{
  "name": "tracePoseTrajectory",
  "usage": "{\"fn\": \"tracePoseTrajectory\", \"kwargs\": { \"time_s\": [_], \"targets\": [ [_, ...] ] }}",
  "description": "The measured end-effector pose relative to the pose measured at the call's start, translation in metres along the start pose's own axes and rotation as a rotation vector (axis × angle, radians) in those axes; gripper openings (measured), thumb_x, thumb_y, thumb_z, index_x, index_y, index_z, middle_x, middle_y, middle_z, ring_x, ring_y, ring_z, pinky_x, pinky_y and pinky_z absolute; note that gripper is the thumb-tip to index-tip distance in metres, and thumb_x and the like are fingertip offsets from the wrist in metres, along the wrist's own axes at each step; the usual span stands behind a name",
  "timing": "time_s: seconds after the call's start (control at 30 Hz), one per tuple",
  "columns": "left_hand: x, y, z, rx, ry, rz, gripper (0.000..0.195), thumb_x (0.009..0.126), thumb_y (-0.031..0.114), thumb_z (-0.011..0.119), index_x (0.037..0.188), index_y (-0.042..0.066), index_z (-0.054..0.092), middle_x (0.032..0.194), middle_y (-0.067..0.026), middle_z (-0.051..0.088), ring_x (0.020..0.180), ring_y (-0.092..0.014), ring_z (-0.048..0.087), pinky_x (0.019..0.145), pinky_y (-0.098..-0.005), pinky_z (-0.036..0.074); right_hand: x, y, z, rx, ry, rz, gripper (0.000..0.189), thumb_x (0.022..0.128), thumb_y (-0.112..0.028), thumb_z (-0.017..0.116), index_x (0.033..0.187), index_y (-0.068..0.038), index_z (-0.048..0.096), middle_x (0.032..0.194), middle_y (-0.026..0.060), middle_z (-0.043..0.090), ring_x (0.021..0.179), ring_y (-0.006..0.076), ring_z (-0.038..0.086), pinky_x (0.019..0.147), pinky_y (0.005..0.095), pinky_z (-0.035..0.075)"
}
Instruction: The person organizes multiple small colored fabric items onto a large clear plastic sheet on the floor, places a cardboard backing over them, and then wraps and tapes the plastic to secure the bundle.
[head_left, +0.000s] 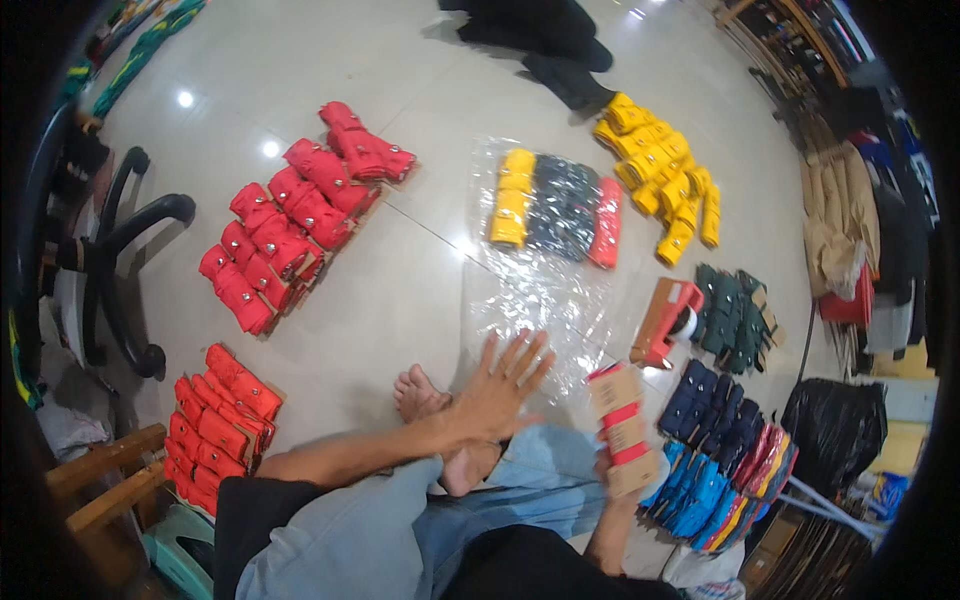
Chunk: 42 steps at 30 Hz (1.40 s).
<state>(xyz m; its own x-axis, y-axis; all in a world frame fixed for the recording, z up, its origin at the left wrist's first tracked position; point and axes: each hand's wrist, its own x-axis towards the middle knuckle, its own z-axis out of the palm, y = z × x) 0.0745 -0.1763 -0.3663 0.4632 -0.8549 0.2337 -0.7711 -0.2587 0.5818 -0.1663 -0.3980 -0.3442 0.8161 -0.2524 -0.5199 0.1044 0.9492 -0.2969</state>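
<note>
My right hand grips a red fabric bundle backed with brown cardboard, its cardboard side facing up. Fingers spread, my left hand is over the near end of a clear plastic bag; whether it touches the plastic I cannot tell. Inside the bag's far part lie a rolled yellow fabric bundle, dark bundles and a red bundle, side by side. A tape dispenser with a red body stands to the right of the bag.
Red bundles lie in rows at left, with orange-red ones nearer. Yellow, dark green, navy and blue bundles line the right. A black chair base stands left; a black plastic bag sits right.
</note>
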Motion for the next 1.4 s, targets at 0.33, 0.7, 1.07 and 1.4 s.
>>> {"fn": "tracePoseTrajectory", "kwargs": {
  "time_s": [0.33,0.7,1.07,1.4],
  "targets": [
    [0.04,0.006,-0.023,0.048,0.172,0.088,0.052,0.097,0.021,0.054,0.147,0.008,0.048,0.159,-0.0144,0.037,0.149,-0.034,0.029,0.12,-0.0637,0.011,0.078,0.082,0.019,0.215,-0.152,0.108,0.053,0.098,-0.039,0.047,0.137,-0.005,0.051,0.128,0.0218,0.06,0.085,0.028,0.063,0.067,0.039,0.055],
    [0.059,0.017,-0.026,0.012,0.183,0.217,0.049,0.098,0.025,0.054,0.145,0.008,0.053,0.155,-0.0115,0.044,0.148,-0.033,0.033,0.121,-0.0617,0.009,0.337,0.068,0.128,-0.757,-0.199,-0.277,0.053,0.102,-0.04,0.048,0.149,-0.015,0.046,0.126,0.0216,0.063,0.104,0.0345,0.068,0.092,0.0453,0.055],
    [0.057,-0.026,-0.06,-0.276,0.294,0.122,0.062,0.098,0.038,0.055,0.151,0.008,0.042,0.158,-0.0183,0.036,0.148,-0.036,0.031,0.123,-0.0526,0.009,0.359,0.103,0.184,-1.977,0.112,-0.909,0.061,0.096,-0.042,0.054,0.151,-0.017,0.045,0.129,0.0241,0.056,0.101,0.044,0.065,0.091,0.0502,0.052],
    [0.07,-0.102,-0.012,-0.814,0.12,-0.772,0.038,0.106,0.033,0.05,0.084,0.002,0.051,0.075,-0.0038,0.056,0.073,-0.016,0.055,0.07,-0.0327,0.045,0.351,0.119,0.187,-2.108,0.165,-0.909,0.061,0.093,-0.044,0.059,0.146,-0.017,0.05,0.121,0.0283,0.054,0.099,0.0427,0.067,0.079,0.0506,0.057]
  ]
}}
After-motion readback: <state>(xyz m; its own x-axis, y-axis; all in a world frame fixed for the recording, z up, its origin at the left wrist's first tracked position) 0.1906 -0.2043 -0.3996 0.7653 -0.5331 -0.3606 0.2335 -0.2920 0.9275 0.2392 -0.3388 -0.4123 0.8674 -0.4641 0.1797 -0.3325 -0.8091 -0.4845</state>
